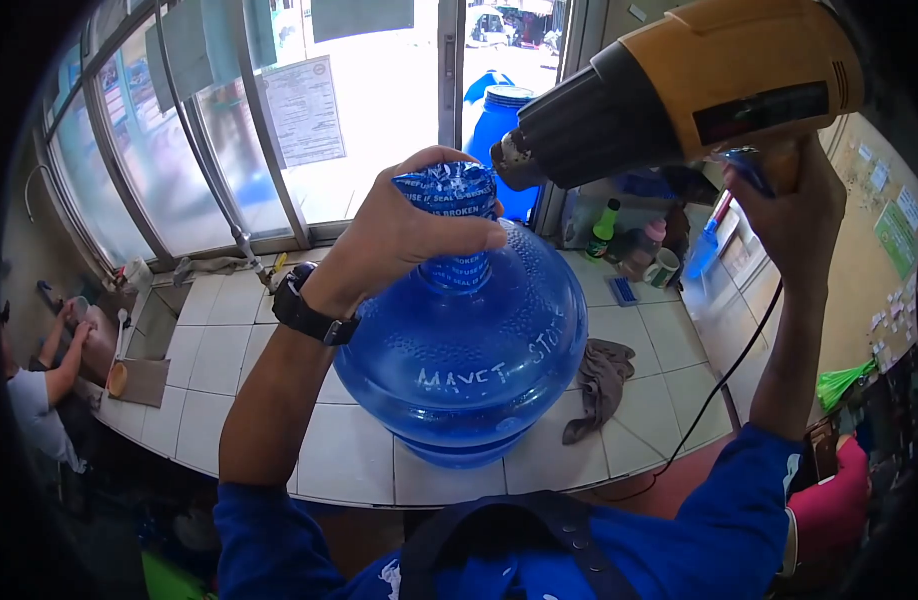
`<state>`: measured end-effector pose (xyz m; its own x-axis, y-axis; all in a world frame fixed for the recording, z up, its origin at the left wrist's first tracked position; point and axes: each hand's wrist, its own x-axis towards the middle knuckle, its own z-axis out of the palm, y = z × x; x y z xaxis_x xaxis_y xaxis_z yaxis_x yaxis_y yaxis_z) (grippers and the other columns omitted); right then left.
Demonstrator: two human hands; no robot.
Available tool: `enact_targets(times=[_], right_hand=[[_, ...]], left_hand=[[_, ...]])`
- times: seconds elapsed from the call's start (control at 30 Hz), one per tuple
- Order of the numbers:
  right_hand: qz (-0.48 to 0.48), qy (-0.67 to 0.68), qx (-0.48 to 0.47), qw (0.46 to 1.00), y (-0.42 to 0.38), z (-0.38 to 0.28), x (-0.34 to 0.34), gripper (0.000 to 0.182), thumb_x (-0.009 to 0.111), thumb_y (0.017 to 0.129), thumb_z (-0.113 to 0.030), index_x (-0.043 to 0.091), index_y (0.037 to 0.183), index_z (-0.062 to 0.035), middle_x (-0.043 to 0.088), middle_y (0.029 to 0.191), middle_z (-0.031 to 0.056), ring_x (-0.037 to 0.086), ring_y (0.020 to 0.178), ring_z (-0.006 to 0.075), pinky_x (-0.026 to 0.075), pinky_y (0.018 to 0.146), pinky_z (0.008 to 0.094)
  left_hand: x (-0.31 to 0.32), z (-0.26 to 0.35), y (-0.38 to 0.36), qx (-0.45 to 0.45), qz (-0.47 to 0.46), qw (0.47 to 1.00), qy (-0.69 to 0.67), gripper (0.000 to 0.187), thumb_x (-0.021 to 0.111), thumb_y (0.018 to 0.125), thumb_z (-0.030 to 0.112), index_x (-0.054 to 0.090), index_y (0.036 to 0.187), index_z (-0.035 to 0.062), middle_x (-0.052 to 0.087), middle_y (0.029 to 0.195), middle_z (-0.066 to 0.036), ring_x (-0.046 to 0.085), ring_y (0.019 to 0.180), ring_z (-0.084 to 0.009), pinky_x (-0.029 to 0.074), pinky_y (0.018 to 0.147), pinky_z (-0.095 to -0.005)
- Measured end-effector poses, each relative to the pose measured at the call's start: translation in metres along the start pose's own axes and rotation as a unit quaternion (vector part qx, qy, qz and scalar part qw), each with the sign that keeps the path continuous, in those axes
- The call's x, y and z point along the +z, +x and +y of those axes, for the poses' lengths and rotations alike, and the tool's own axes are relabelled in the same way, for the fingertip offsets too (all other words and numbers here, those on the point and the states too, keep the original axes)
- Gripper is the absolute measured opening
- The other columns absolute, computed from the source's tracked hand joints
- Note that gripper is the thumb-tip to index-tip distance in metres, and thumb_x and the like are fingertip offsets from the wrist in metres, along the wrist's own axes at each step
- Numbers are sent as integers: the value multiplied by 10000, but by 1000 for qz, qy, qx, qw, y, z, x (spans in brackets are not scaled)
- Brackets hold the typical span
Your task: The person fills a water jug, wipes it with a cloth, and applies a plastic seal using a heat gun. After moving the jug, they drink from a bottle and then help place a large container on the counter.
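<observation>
Blue water jug (469,340), upright on white tiles (349,455), neck sealed

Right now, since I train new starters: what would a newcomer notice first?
The big blue jug in the middle, on the tiled counter. Then the yellow heat gun at upper right, in the right hand, its nozzle toward the printed seal that the left hand holds around the jug's neck.

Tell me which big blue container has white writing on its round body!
The jug on the tiled counter, with the left hand around its top; the blue drum behind shows no writing.
</observation>
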<state>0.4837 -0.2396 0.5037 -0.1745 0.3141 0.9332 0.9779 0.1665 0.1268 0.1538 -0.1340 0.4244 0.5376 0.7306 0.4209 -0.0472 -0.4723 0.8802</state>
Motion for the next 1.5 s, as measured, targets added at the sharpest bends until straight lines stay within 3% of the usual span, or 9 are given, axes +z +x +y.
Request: enact_targets(times=[0.2,0.33,0.43,0.57,0.83,1.03,1.27,1.4,1.5], right_hand=[[-17,14,7,1000,-5,-7,5,566,817,686,-207,552,1162,-51,680,933,151,695,853,290,568,762,376],[39,-1,-42,998,1,-12,3,613,813,669,-244,559,1195,-59,695,900,125,707,746,246,584,673,337],[55,-31,-61,996,7,-18,-3,624,825,647,-235,561,1185,-61,695,900,128,707,745,245,587,665,330],[82,-53,-109,989,6,-23,-10,634,851,596,-224,577,1145,-63,695,897,128,707,737,247,583,654,328],[123,-76,-91,985,-31,-29,-18,562,898,551,-243,634,996,-22,675,871,121,680,791,291,527,702,337],[136,-73,-101,983,-61,-27,-8,558,897,577,-273,641,1005,-23,677,886,127,676,815,310,520,726,349],[93,45,43,994,-105,-25,28,563,888,613,-228,615,1052,-5,685,932,128,681,842,289,512,767,338],[106,90,77,987,-125,-21,55,547,868,596,-138,609,1056,4,681,941,129,678,861,261,506,787,326],[83,160,142,973,-140,-19,76,521,846,598,-107,606,1047,5,674,939,122,667,864,240,502,796,321]], left_hand=[[1,4,0,-8,-13,1000,6,660,862,664,234,521,1205,71,659,1006,-92,649,982,-214,529,885,-384],[-3,-8,0,38,-18,999,19,695,780,736,472,517,1217,45,654,984,-120,647,991,-227,522,899,-380],[-2,-11,0,56,-29,991,-115,909,516,764,771,504,1236,-6,670,1001,-144,672,950,-229,541,872,-354],[-2,0,-4,-7,-10,991,-131,1101,251,704,906,476,1294,5,625,1083,-193,644,1010,-269,502,929,-412],[13,9,-8,-47,67,985,-150,1097,170,753,885,457,1318,-10,577,1205,-185,537,1182,-278,400,1031,-417],[32,21,-21,-43,113,987,-102,1088,167,784,861,396,1360,-34,550,1247,-184,475,1242,-262,336,1072,-387],[57,33,-43,-35,126,990,-57,1073,148,814,831,298,1401,-55,495,1300,-207,475,1228,-258,305,1086,-385],[67,32,-53,-4,107,994,-9,1015,264,867,762,217,1423,-86,464,1332,-213,481,1224,-266,319,1074,-397],[83,19,-74,12,168,957,237,1057,509,836,691,169,1412,-127,477,1278,-301,528,1197,-316,372,1048,-429]])
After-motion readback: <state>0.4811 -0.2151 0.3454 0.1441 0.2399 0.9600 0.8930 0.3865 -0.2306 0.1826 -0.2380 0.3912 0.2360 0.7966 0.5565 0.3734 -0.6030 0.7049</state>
